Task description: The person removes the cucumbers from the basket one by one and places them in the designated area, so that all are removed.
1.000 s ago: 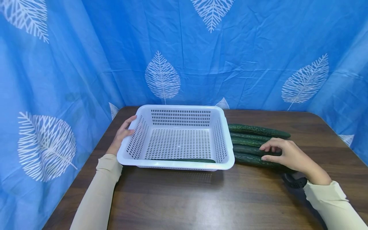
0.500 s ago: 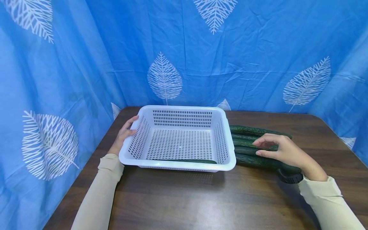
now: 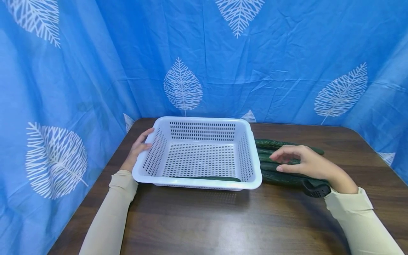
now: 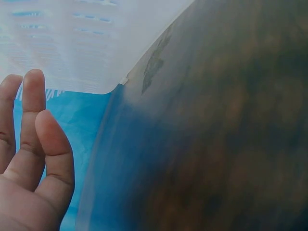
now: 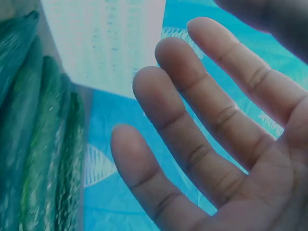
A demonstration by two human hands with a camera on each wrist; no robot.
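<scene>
A white perforated plastic basket [image 3: 248, 125] stands on the dark wooden table [image 3: 223, 219]. One cucumber [image 3: 207, 178] lies inside along its near wall. My left hand [image 3: 140, 144] rests flat against the basket's left rim, fingers straight; the left wrist view shows those fingers [image 4: 36, 139] beside the basket wall [image 4: 86, 43]. Several cucumbers [image 3: 280, 143] lie in a row just right of the basket. My right hand [image 3: 301, 162] hovers over them, fingers spread and holding nothing. In the right wrist view the open fingers [image 5: 202, 125] are apart from the cucumbers [image 5: 43, 144].
A blue curtain [image 3: 255, 60] with white leaf prints closes off the back and both sides of the table. A black wrist strap [image 3: 315, 189] sits at my right wrist. Bare tabletop lies in front of the basket.
My right hand has lifted off the nearest cucumbers and moved back and left over the row, fingers opening. The left hand and basket have stayed in place.
</scene>
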